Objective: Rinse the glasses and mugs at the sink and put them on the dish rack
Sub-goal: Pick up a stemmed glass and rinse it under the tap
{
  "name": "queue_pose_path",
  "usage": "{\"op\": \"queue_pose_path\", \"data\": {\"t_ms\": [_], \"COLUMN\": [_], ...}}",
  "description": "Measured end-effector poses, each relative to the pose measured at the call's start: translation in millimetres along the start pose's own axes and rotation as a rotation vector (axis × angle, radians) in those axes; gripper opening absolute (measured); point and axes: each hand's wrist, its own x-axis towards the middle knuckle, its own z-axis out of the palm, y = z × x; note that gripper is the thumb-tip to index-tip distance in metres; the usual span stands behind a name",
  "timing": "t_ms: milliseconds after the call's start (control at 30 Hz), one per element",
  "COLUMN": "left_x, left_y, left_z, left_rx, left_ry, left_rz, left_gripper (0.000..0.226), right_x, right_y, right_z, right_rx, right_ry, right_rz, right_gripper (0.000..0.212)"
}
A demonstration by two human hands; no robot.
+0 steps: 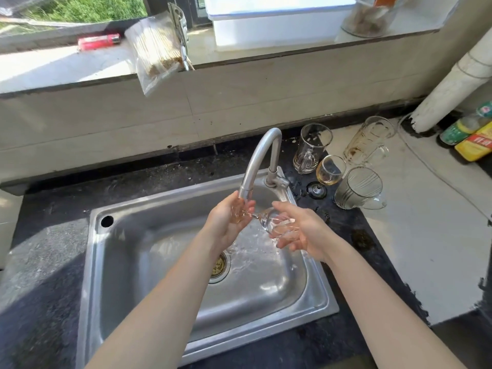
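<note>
Forearms reach in over the sink (133,262). Left hand (229,222) sits just under the faucet (262,155) spout, fingers cupped round the foot of a glass (266,221). Right hand (300,230) is just right of the spout, fingers loosely curled about the bowl. Glass lies on its side between them, water running over it. Right of the faucet on the counter, close together: clear mug (311,147), stained mug (368,141), cloudy mug (358,187), and a wineglass (328,170) with amber dregs.

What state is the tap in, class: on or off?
On: water streams from the tap over the glass and splashes across the sink basin.
</note>
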Motion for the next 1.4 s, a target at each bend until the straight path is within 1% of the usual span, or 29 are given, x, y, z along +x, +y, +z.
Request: {"op": "queue_pose_path", "data": {"t_ms": [100,200,267,333,400,567,700,800,900,967,1033,1067,1100,1167,1267,1333,1400], "left_x": [-5,-8,-9,-11,-12,-8,-15,-15,-12,-13,-15,-16,-16,-12,-8,-8,-7], "left_y": [-3,-2,-2,-5,-8,-10,-8,-3,-6,-11,-13,-12,-10,-6,-2,-2,0], "left_z": [2,8,11,12,12,17,25,28,23,19,17,17,18,19,15,11,5], "left_rx": [-0.127,-0.372,-0.482,-0.480,-0.414,-0.124,0.092,0.377,0.685,0.884,1.007,1.039,1.068,1.168,1.423,1.622,1.791], "left_ry": [-0.074,-0.135,-0.190,-0.217,-0.205,-0.042,0.017,0.082,0.153,0.229,0.322,0.356,0.375,0.389,0.397,0.412,0.455], "left_rz": [-0.013,0.016,0.007,-0.003,-0.001,0.011,0.003,0.084,0.263,0.446,0.609,0.655,0.672,0.637,0.567,0.610,0.682], "left_gripper": [0.026,0.024,0.027,0.028,0.026,0.018,0.020,0.026,0.025,0.028,0.031,0.035,0.037,0.041,0.059,0.063,0.063], "right_x": [-5,-5,-1,5,9,14,13,12,12,10,7,4,0,-6,-9,-9,-9], "right_y": [2,14,26,35,41,54,57,55,48,46,45,46,46,46,50,52,51], "right_z": [-4,1,7,13,17,19,17,18,28,37,44,47,49,50,50,50,50], "right_rx": [0.110,0.348,0.510,0.610,0.657,0.645,0.654,0.623,0.534,0.496,0.446,0.407,0.366,0.287,0.147,0.063,0.024], "right_ry": [-0.023,-0.039,-0.042,-0.020,0.018,0.084,0.117,0.178,0.275,0.311,0.339,0.360,0.388,0.452,0.530,0.562,0.578], "right_rz": [0.064,0.122,0.158,0.182,0.207,0.236,0.226,0.190,0.104,0.013,-0.107,-0.158,-0.203,-0.284,-0.413,-0.460,-0.467], "right_gripper": [0.049,0.048,0.047,0.044,0.042,0.043,0.042,0.039,0.036,0.035,0.036,0.036,0.034,0.027,0.024,0.026,0.032]}}
